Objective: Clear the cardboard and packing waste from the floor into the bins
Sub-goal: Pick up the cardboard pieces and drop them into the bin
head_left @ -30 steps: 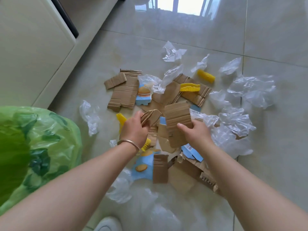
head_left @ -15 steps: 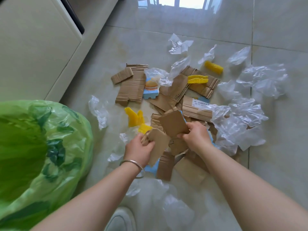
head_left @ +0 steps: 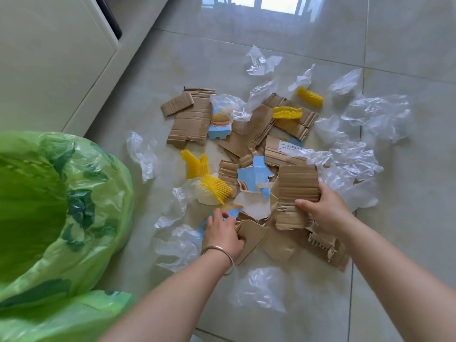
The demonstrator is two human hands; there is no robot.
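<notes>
Gathering cardboard: my right hand (head_left: pixel 323 209) grips a corrugated sheet (head_left: pixel 296 191), left hand (head_left: pixel 223 233) grips a flap (head_left: pixel 251 236); next, bag (head_left: pixel 49 206).

The only camera sits on my head and looks forward and steeply down, from close above, at the tiled floor (head_left: pixel 407 218) before me, with my forearms entering from the lower edge of the view.
</notes>
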